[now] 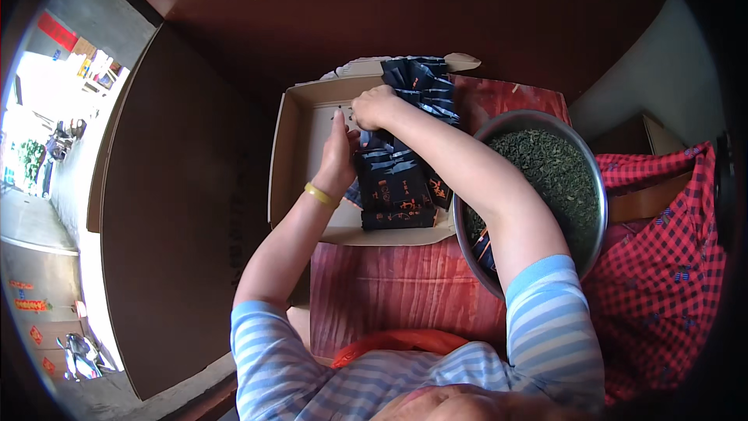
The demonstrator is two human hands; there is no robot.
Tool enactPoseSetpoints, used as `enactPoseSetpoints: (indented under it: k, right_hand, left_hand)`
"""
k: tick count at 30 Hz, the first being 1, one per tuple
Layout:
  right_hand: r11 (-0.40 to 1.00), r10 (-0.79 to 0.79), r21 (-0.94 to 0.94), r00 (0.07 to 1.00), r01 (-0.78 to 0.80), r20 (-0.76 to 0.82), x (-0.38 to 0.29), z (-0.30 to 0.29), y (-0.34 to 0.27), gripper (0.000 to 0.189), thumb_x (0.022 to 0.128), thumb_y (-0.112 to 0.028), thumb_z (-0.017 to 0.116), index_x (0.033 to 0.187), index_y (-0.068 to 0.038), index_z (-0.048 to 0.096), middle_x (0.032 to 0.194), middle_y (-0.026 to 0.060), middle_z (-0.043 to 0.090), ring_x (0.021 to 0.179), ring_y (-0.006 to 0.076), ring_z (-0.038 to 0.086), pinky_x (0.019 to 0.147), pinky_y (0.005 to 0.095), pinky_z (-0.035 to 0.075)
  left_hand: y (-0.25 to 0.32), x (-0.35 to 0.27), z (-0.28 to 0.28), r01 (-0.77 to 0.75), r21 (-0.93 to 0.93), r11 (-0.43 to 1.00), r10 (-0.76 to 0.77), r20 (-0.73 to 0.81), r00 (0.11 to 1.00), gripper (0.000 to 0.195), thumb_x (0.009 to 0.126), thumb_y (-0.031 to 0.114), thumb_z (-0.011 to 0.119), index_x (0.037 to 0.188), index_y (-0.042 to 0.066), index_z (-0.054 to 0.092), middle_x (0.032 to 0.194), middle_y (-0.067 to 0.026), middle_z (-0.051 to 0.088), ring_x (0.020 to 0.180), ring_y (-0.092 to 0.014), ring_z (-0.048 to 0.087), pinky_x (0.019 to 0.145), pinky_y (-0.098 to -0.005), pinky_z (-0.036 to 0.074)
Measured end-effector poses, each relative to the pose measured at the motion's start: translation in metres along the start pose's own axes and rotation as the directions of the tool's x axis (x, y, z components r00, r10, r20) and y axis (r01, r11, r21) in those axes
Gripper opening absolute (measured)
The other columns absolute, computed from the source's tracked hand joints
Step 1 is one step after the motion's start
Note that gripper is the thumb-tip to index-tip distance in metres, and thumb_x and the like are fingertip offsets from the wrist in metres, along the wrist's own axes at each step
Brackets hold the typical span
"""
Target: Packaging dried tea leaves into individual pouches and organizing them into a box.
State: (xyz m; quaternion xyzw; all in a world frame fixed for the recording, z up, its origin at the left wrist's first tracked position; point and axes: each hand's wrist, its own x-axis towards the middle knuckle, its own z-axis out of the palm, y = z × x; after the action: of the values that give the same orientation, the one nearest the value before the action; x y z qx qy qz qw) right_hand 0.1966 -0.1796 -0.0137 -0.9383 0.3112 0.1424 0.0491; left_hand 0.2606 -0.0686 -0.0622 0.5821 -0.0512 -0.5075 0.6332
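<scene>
A shallow cardboard box (284, 158) holds a stack of black tea packets (397, 193) with orange printing. My left hand (339, 155) is inside the box against the left side of the packets, thumb raised; whether it grips one is hidden. Above it, my right hand (375, 106) is bent with curled fingers at the upper part of the packets; its fingertips are hidden. Small dark bits lie on the box floor near both hands. Under my right forearm stands a round metal basin (602, 204) of loose dark green tea leaves (543, 169), with a dark packet (484, 250) partly in it.
Box and basin stand on a red wood-patterned tabletop (403, 286). A red-and-black checked cloth (654, 280) hangs at the right. A large cardboard sheet (169, 216) stands to the left, and a dark red panel (409, 6) rises behind. Something red (403, 342) lies at the near edge.
</scene>
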Motion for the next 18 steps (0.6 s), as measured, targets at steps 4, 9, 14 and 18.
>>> enactPoseSetpoints:
  k: [4, 9, 14, 18]
  right_hand:
    - [0.998, -0.027, -0.050, 0.998, 0.030, 0.060, 0.000, -0.006, -0.005, 0.043, 0.090, -0.035, 0.056, 0.118, -0.005, 0.069, 0.123, 0.0168, 0.067, 0.119, 0.0316, 0.061, 0.099, 0.0435, 0.048]
    - [0.998, -0.063, 0.007, 0.995, 0.063, 0.081, -0.010, 0.000, -0.005, 0.042, 0.090, -0.037, 0.058, 0.117, -0.006, 0.070, 0.115, 0.0158, 0.070, 0.109, 0.0289, 0.066, 0.092, 0.0401, 0.050]
    - [0.929, -0.164, 0.371, 0.884, -0.011, 0.437, -0.010, -0.002, -0.009, 0.044, 0.090, -0.041, 0.059, 0.114, -0.006, 0.071, 0.102, 0.0153, 0.072, 0.093, 0.0249, 0.066, 0.085, 0.0398, 0.050]
    - [0.863, -0.293, 0.499, 0.878, 0.073, 0.379, -0.021, 0.000, -0.008, 0.045, 0.091, -0.041, 0.057, 0.107, -0.002, 0.072, 0.102, 0.0142, 0.072, 0.086, 0.0233, 0.066, 0.079, 0.0402, 0.051]
  left_hand:
    - [0.001, -0.022, -0.033, -0.056, 0.161, 0.985, -0.023, 0.448, 0.894, 0.074, 0.091, 0.044, 0.068, 0.140, -0.005, 0.041, 0.127, -0.0183, 0.055, 0.121, -0.024, 0.051, 0.101, -0.0362, 0.043]
    - [-0.006, -0.054, -0.043, -0.244, 0.397, 0.885, 0.083, 0.380, 0.921, 0.087, 0.091, 0.036, 0.072, 0.150, -0.005, 0.024, 0.139, -0.0192, 0.047, 0.130, -0.025, 0.044, 0.108, -0.0372, 0.038]
    - [0.002, -0.060, -0.057, -0.156, 0.297, 0.942, 0.007, 0.447, 0.894, 0.100, 0.087, 0.035, 0.077, 0.154, -0.004, 0.014, 0.145, -0.0188, 0.042, 0.135, -0.026, 0.041, 0.113, -0.0382, 0.033]
    - [0.008, -0.074, -0.059, -0.107, 0.221, 0.969, -0.038, 0.565, 0.825, 0.107, 0.084, 0.038, 0.079, 0.154, -0.004, 0.011, 0.148, -0.0193, 0.037, 0.137, -0.027, 0.038, 0.114, -0.0372, 0.031]
